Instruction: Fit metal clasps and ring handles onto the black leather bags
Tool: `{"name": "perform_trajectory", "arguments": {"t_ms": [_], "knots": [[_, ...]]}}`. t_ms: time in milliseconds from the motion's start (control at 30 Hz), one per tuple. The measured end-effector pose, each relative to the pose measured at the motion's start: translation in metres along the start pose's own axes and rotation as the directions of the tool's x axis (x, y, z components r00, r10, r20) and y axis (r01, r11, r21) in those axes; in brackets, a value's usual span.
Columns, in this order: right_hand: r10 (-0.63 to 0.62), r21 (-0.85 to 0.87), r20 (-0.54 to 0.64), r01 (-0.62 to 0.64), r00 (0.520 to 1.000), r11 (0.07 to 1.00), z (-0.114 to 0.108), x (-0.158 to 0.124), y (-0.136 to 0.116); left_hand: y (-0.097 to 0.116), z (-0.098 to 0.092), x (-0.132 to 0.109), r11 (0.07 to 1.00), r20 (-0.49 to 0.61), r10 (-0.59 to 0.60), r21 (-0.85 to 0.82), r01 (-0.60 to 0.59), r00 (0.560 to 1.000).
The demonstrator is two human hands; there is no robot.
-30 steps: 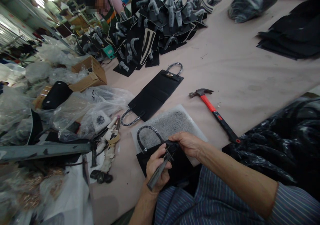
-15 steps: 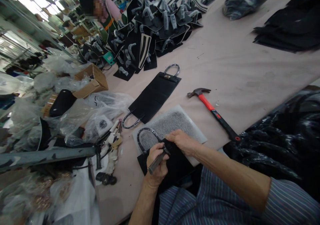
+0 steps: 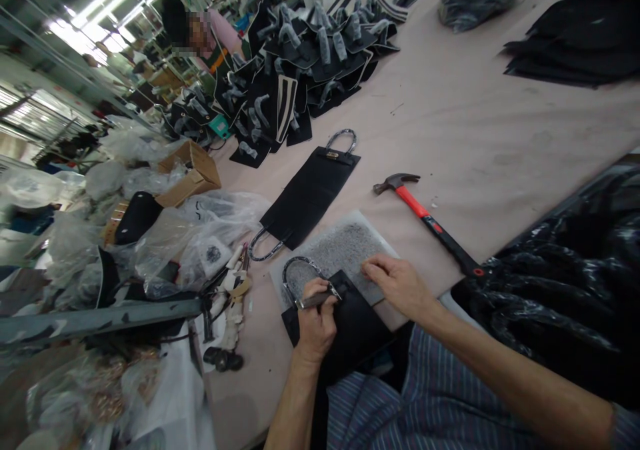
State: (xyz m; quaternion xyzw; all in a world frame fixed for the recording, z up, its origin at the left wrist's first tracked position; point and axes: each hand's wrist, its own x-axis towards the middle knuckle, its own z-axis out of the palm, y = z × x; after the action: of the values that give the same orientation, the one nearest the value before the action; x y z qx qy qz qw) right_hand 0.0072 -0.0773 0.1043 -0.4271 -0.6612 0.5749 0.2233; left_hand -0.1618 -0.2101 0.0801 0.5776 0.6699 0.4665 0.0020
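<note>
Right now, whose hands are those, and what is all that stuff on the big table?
The picture comes from a camera worn on a person's head, looking down, so the two hands are that person's own. No machine is here.

The left hand grips a small metal tool and presses it on a flat black bag piece with a curved handle. The right hand rests open on a grey speckled pad beneath the piece.

On the pale table lie a hammer with a red and black handle, another black bag piece, and far off a big pile of bag pieces. To the left are plastic bags and a cardboard box. Another person works behind the pile.
</note>
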Motion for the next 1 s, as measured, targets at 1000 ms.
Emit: {"name": "perform_trajectory", "arguments": {"t_ms": [1000], "knots": [[0.064, 0.073, 0.627, -0.140, 0.776, 0.988, 0.043, -0.047, -0.020, 0.034, -0.029, -0.005, 0.758, -0.204, -0.490, -0.579, 0.299, 0.848]]}}
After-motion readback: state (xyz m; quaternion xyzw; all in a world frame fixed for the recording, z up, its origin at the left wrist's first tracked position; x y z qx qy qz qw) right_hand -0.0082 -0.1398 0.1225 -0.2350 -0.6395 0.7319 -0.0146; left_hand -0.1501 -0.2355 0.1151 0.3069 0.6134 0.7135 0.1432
